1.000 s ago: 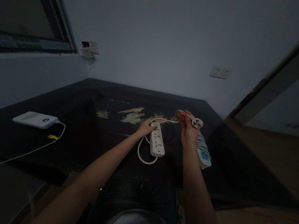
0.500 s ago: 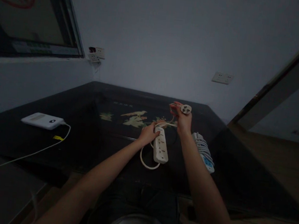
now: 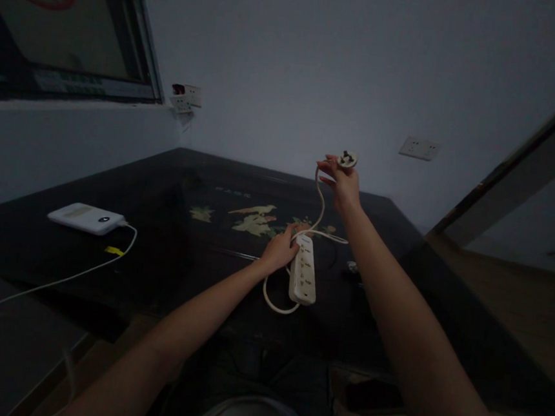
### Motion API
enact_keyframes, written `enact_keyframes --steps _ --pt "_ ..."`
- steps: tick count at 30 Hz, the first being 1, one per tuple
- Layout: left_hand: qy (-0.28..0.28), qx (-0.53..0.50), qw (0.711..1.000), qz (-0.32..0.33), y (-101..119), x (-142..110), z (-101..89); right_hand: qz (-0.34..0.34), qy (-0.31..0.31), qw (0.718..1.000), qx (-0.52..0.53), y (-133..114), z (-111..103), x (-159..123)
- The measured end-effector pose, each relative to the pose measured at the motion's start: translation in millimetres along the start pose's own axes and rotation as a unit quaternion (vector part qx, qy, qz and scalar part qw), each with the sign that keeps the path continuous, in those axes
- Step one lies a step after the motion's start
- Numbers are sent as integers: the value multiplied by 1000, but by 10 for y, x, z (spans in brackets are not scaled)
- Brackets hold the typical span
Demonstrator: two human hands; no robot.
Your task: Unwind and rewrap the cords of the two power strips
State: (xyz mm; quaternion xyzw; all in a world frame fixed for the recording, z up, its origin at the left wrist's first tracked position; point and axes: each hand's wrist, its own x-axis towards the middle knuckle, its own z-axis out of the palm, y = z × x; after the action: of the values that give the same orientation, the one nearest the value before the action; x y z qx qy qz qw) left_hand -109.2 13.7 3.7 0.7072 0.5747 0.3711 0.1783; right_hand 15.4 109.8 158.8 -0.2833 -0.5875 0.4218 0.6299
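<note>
A white power strip [image 3: 304,269] lies on the dark table [image 3: 168,237]. My left hand [image 3: 281,248] rests on its far end, fingers curled over it and its cord. My right hand [image 3: 342,182] is raised above the table toward the wall, pinching the strip's round white plug [image 3: 347,158] with the prongs up. The pale cord [image 3: 321,205] hangs from the plug down to the strip and loops on the table by the strip's left side.
A white power bank [image 3: 86,218] with a white cable [image 3: 82,272] lies at the table's left. Wall sockets [image 3: 419,147] sit on the far wall, more [image 3: 186,97] in the left corner by a window frame. A door frame stands at right.
My right hand has lifted the plug up and away toward the wall, drawing the cord taut upward. My left hand stays on the power strip. The second wrapped strip is now hidden behind my right arm.
</note>
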Motion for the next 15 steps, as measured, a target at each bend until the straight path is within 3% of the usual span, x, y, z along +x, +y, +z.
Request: enact_keyframes --steps 7,15 --pt "4 -39 999 -9 -39 30 10 -32 2 999 -23 -144 -35 -84" --pt "-20 -30 999 12 -150 51 57 -48 13 992 -114 -68 -211 -63"
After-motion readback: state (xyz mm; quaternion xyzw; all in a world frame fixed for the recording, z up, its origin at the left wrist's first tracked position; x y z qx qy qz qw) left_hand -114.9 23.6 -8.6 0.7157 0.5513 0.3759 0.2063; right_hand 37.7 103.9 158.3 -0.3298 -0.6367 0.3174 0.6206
